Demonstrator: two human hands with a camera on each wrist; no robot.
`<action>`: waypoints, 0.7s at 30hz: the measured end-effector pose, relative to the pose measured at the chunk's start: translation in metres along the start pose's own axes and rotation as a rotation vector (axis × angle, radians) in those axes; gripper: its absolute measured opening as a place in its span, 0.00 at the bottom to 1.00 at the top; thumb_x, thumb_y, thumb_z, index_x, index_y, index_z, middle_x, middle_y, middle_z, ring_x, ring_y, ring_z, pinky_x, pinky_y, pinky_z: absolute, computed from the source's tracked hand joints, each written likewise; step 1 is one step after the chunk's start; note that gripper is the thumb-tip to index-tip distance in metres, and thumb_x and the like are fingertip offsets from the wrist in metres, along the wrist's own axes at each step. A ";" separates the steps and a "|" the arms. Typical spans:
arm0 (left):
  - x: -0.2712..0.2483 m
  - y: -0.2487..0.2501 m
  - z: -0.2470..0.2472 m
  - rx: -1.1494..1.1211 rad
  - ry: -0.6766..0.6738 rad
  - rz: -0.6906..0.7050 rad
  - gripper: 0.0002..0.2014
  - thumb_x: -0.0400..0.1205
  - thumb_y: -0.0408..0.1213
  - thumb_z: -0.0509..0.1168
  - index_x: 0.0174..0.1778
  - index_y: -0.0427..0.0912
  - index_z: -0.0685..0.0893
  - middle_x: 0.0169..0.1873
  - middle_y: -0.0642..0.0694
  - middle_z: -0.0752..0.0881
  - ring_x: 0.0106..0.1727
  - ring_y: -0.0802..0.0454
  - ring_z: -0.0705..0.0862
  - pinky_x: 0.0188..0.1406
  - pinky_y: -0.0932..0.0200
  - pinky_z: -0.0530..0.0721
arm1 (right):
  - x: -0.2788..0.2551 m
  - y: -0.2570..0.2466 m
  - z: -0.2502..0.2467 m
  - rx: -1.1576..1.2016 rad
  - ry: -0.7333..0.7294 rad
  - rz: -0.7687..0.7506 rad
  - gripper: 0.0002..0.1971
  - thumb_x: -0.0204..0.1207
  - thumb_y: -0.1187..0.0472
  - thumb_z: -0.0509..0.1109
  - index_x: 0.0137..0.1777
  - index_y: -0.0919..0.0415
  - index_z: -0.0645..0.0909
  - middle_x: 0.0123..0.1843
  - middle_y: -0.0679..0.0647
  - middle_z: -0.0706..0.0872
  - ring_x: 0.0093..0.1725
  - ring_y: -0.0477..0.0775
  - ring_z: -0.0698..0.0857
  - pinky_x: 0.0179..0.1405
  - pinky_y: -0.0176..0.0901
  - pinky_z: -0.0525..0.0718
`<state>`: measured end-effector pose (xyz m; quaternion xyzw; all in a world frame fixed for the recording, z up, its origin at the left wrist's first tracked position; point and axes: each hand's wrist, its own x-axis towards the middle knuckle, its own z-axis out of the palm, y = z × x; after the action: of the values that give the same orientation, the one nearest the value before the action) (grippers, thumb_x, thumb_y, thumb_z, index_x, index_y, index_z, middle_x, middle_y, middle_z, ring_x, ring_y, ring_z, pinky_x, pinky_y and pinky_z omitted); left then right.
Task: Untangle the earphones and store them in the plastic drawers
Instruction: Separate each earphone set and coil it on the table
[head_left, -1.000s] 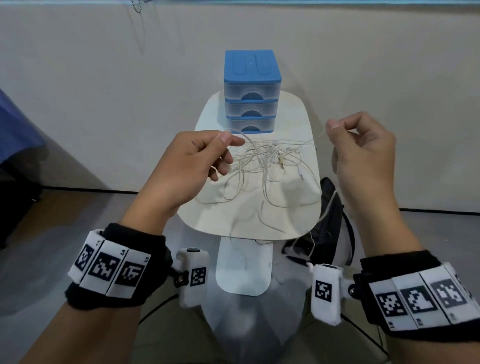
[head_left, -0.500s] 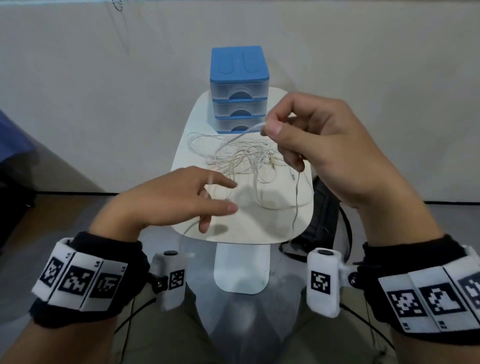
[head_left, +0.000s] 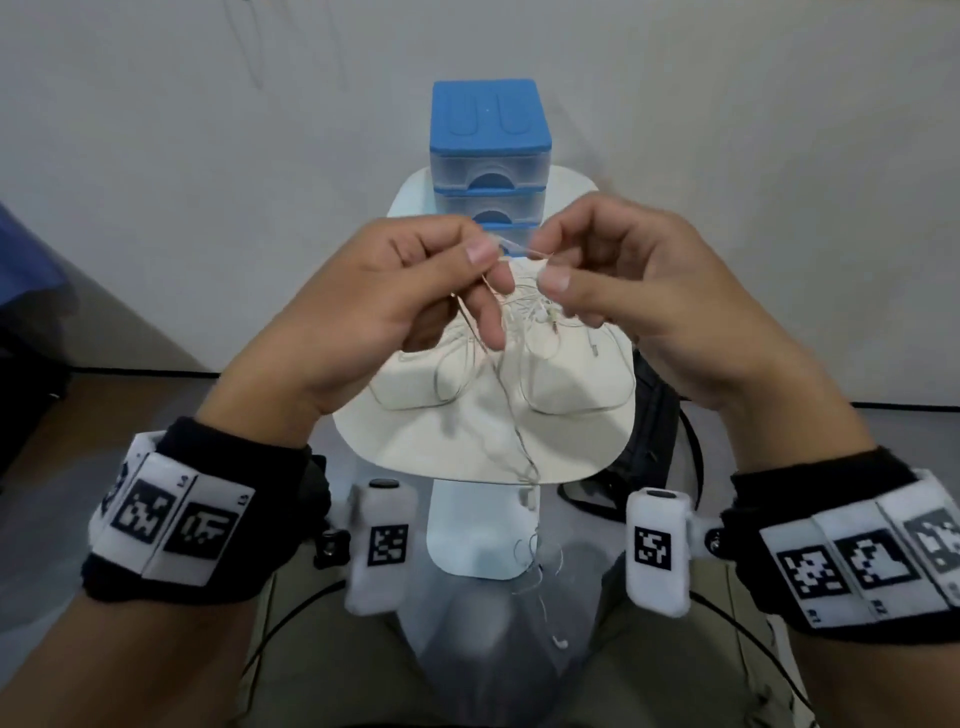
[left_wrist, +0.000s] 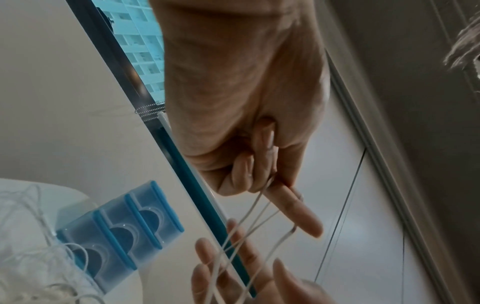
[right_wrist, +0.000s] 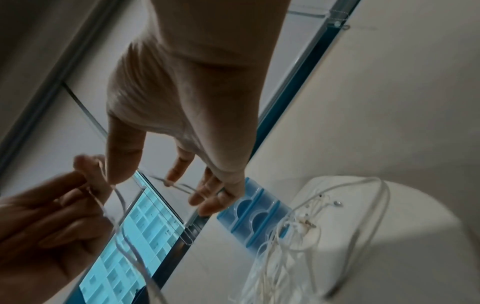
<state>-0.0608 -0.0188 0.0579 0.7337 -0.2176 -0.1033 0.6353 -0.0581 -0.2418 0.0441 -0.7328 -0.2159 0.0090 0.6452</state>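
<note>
Both hands, the left hand (head_left: 395, 291) and the right hand (head_left: 639, 291), pinch one earphones (head_left: 511, 322) cable above the desk (head_left: 467, 447), close together.

White oval surface (head_left: 426, 441) on a pedestal against a plain wall (head_left: 208, 156). Black bag (head_left: 649, 441) on floor to its right. Window (right_wrist: 135, 257) shows buildings.

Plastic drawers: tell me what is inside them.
The plastic drawers stand shut at the back of the small table. Their fronts are frosted and nothing shows through, so the contents are hidden. The earphones still lie tangled outside, on the table.
</note>
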 end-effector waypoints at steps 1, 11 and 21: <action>0.000 0.002 -0.002 0.014 0.012 0.013 0.13 0.90 0.39 0.59 0.44 0.39 0.84 0.33 0.38 0.91 0.20 0.57 0.57 0.20 0.64 0.56 | -0.003 0.009 0.001 0.030 0.014 0.040 0.16 0.74 0.63 0.78 0.61 0.56 0.83 0.55 0.56 0.84 0.45 0.53 0.81 0.45 0.40 0.81; 0.007 0.021 0.005 -0.007 0.030 0.054 0.15 0.94 0.37 0.55 0.46 0.39 0.83 0.39 0.39 0.93 0.21 0.54 0.57 0.23 0.62 0.58 | -0.009 0.037 0.025 0.400 0.024 0.074 0.20 0.70 0.72 0.72 0.61 0.55 0.82 0.57 0.45 0.85 0.46 0.48 0.79 0.47 0.38 0.79; 0.026 0.048 -0.019 0.015 0.198 0.259 0.14 0.95 0.39 0.54 0.60 0.42 0.86 0.36 0.45 0.91 0.19 0.55 0.62 0.25 0.61 0.62 | -0.016 0.050 0.039 0.121 -0.406 0.347 0.24 0.77 0.64 0.71 0.73 0.61 0.78 0.61 0.62 0.91 0.57 0.56 0.87 0.60 0.55 0.76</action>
<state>-0.0382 -0.0183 0.1114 0.7109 -0.2474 0.0539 0.6562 -0.0690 -0.2138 -0.0140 -0.7020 -0.2109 0.2789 0.6204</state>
